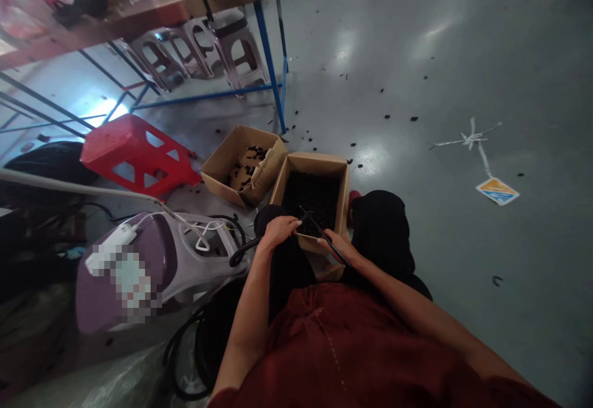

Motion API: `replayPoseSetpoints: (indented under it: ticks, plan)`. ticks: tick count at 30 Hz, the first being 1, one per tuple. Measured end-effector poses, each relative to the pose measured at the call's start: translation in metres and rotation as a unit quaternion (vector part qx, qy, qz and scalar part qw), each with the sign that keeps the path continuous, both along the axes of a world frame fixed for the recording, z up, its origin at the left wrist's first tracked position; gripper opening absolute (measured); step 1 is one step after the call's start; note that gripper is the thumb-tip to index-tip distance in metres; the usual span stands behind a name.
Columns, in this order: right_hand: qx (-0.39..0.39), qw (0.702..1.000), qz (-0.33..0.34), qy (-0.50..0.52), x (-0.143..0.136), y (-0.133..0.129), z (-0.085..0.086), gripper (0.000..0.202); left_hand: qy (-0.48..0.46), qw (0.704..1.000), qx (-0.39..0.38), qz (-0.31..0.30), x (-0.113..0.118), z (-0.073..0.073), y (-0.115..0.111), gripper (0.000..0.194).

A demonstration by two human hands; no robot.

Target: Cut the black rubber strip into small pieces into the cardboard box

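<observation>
I sit over a cardboard box (340, 176) filled with small black pieces, set on the floor between my knees. My left hand (279, 230) rests on my left knee at the box's near edge, fingers curled around a small dark item. My right hand (337, 244) grips a thin black tool (317, 225) that looks like scissors, its tip pointing over the box's contents. Both forearms reach forward from my red shirt.
A second open cardboard box (227, 157) with black pieces stands to the left. A red stool (134, 154) lies tipped beside it. A purple stool (152, 259) with a white cable is near my left. Blue-framed table (269, 55), stools beneath, black scraps on the floor.
</observation>
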State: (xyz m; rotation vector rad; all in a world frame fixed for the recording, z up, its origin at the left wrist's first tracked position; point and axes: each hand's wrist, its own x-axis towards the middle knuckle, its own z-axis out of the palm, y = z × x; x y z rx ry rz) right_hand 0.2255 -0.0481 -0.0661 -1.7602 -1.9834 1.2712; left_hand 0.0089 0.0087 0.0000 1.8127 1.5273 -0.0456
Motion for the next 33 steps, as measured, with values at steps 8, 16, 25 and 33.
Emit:
replayPoseSetpoints:
  ticks: [8,16,25,33]
  plan:
    - [-0.032,0.998,0.011,0.058,0.003,0.006,-0.011,0.025,-0.048,0.997,-0.051,-0.022,-0.005,0.003,0.003,0.039]
    - [-0.035,0.991,0.046,0.121,0.005,0.02,-0.011,0.032,-0.099,0.993,-0.059,-0.016,-0.008,0.001,0.003,0.041]
    - [-0.011,0.998,-0.001,0.065,0.002,0.012,-0.008,0.025,-0.079,0.997,-0.023,0.013,-0.004,0.001,0.001,0.043]
    - [0.008,0.999,-0.022,0.048,0.002,0.009,-0.015,0.022,-0.056,0.998,-0.021,0.013,-0.004,-0.003,0.003,0.046]
